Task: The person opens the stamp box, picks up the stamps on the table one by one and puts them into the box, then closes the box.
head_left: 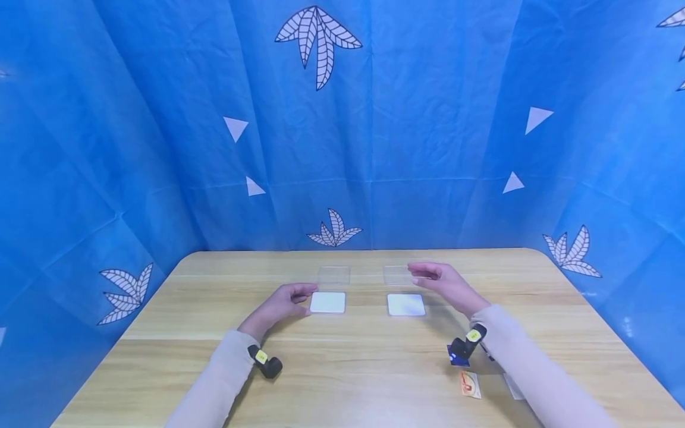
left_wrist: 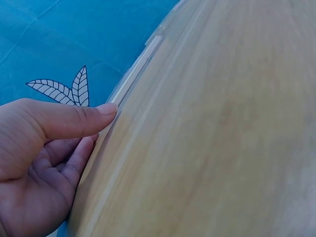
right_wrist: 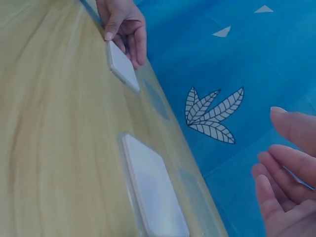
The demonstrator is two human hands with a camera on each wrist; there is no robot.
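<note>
Two flat white rectangles with rounded corners, each edged by a clear case, lie side by side: the left white case point(head_left: 328, 302) and the right white case point(head_left: 406, 305). My left hand point(head_left: 286, 306) grips the left case at its left end, thumb point(left_wrist: 106, 109) at the near corner and fingers along the far side. Behind them lie two clear flat pieces, a left clear piece point(head_left: 334, 274) and a right clear piece point(head_left: 395, 275). My right hand point(head_left: 441, 285) is raised by the right clear piece, fingers loosely bent and apart, holding nothing in the right wrist view.
Near my right forearm lie a small blue card point(head_left: 457, 356), an orange-and-cream card point(head_left: 470, 384) and a pale card point(head_left: 514, 386), partly hidden by the sleeve. A blue patterned curtain point(head_left: 428, 119) hangs behind the wooden table point(head_left: 353, 368).
</note>
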